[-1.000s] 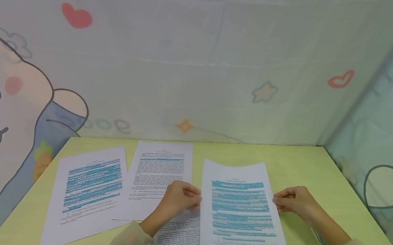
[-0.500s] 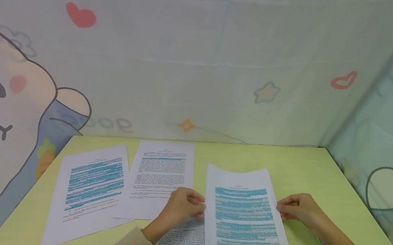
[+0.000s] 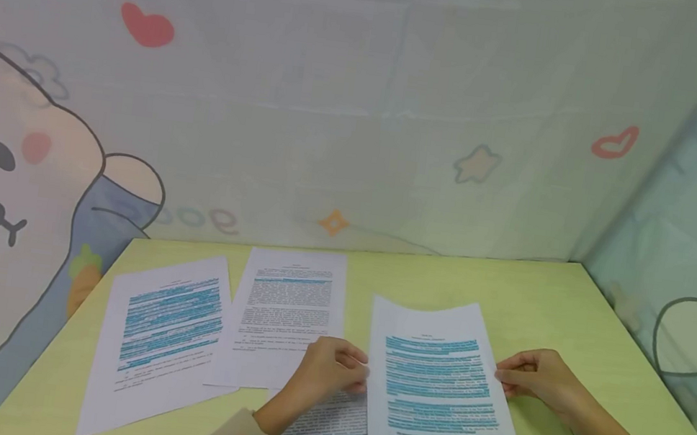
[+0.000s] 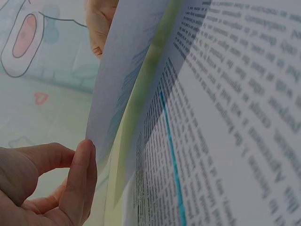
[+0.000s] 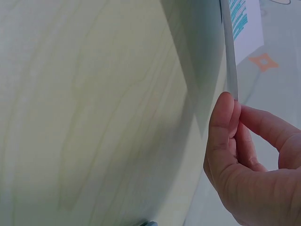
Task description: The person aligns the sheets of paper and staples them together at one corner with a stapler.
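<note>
A printed sheet of paper (image 3: 440, 396), with many lines highlighted in blue, is held up off the table between both hands. My left hand (image 3: 329, 371) pinches its left edge between thumb and fingers, which the left wrist view shows close up on the sheet's rim (image 4: 106, 80). On the opposite edge, my right hand (image 3: 540, 379) pinches it the same way; thumb and fingertips meet at the paper in the right wrist view. The top edge sags in the middle. Under the left hand lies another printed page (image 3: 328, 433), partly covered by the raised sheet.
Two more printed pages lie to the left: a heavily highlighted one (image 3: 163, 347), slightly turned, and one farther back (image 3: 294, 291) with a single blue line. They overlap on the yellow-green table (image 3: 465, 279). A cartoon-patterned cloth (image 3: 311, 97) hangs behind. A small dark object (image 5: 149, 223) shows at the right wrist view's bottom.
Both hands have lowered the sheet slightly toward the person, the grip on each edge unchanged. The head view has shifted a little; the pages on the table stay put.
</note>
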`<control>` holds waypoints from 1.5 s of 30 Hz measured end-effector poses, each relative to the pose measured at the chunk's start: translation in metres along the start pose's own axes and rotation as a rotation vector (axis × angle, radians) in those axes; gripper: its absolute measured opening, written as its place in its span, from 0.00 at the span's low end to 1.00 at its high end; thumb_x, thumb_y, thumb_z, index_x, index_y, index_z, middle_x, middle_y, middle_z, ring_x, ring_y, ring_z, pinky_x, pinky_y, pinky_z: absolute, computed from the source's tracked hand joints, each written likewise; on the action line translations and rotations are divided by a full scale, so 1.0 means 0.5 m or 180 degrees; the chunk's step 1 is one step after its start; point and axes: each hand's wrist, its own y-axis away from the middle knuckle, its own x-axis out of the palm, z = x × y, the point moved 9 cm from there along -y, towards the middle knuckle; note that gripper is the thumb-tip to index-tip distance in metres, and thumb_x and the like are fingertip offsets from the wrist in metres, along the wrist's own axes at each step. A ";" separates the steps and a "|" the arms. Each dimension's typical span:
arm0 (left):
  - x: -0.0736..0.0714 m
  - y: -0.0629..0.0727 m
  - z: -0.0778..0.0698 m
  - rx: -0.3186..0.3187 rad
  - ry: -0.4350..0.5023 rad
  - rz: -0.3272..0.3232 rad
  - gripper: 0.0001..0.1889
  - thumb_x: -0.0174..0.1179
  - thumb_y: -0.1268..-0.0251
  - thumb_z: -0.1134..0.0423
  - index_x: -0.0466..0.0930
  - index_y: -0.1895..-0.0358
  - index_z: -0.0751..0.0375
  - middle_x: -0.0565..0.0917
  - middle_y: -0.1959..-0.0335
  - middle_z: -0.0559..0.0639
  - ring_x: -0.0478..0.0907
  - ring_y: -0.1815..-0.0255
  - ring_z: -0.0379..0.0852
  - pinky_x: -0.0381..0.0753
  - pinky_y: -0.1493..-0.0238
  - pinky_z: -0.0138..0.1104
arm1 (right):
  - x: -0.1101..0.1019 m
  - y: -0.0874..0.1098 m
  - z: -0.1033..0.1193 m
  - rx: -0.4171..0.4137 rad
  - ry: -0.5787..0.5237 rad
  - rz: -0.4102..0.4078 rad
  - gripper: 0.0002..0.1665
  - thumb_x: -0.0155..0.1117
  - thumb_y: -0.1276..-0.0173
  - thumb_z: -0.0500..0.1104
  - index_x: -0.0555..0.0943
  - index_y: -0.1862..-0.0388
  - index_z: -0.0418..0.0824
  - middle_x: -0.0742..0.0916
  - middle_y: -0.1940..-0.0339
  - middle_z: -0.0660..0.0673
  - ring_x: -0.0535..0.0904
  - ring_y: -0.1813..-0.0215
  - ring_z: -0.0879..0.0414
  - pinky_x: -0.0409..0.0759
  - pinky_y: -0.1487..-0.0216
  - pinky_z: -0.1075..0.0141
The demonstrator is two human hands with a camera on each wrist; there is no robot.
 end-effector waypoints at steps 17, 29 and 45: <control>0.015 0.007 0.003 -0.0080 0.0098 0.0031 0.10 0.66 0.41 0.73 0.83 0.57 0.72 0.86 0.69 0.56 0.87 0.72 0.51 0.88 0.68 0.36 | -0.001 0.007 -0.012 0.0026 -0.0030 0.0010 0.13 0.68 0.33 0.33 0.81 0.58 0.21 0.88 0.68 0.41 0.83 0.70 0.53 0.87 0.64 0.63; 0.025 0.006 0.000 -0.0071 0.0102 0.0056 0.10 0.66 0.42 0.73 0.83 0.57 0.73 0.86 0.70 0.56 0.87 0.73 0.52 0.88 0.68 0.37 | -0.007 0.013 -0.011 -0.0031 -0.0013 0.0030 0.13 0.67 0.33 0.32 0.80 0.57 0.20 0.87 0.67 0.41 0.83 0.69 0.53 0.87 0.63 0.62; 0.045 -0.006 0.009 -0.0058 0.0085 0.0074 0.10 0.66 0.43 0.73 0.83 0.57 0.72 0.86 0.70 0.55 0.87 0.73 0.52 0.88 0.69 0.38 | -0.021 0.020 -0.011 -0.0070 0.0000 0.0045 0.13 0.66 0.33 0.32 0.80 0.57 0.20 0.87 0.67 0.40 0.83 0.69 0.53 0.87 0.64 0.62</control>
